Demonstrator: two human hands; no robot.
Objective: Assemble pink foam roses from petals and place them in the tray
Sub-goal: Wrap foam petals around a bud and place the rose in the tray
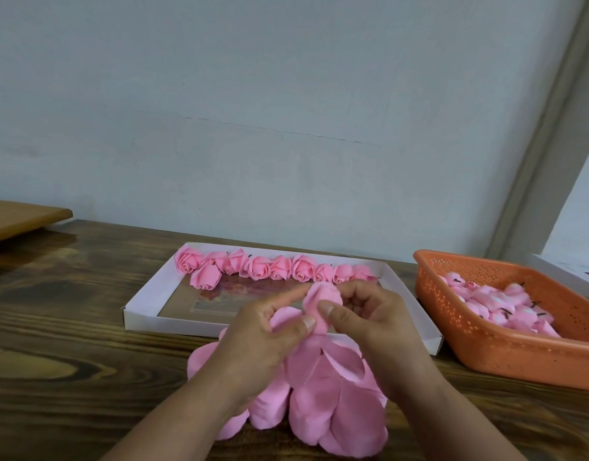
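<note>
Loose pink petals (319, 394) are heaped on the wooden table (70, 344) at the near edge, partly covered by both forearms. Above this heap a half-formed rose (319, 302) is held between the two hands. It is pinched by the left hand (263, 331) between thumb and curled fingers, with the index finger stretched out along its far side. The right hand (369, 314) is curled round the rose from the right, its thumb pressed against the front petal.

Just behind the hands a shallow white tray (140, 311) is laid on the table, its middle and near rim partly hidden by the hands. Along its far wall a row of finished roses (270, 267) is set side by side, with one more rose (205, 277) placed slightly nearer at the left. A printed picture is seen on the tray floor, but no writing can be read.

To the right, an orange perforated basket (486, 344) is stood just beside the tray, filled with pink rose cores (506, 304) on dark stems. A white box edge (566, 271) is seen behind it, and a wooden board (20, 217) at far left.
</note>
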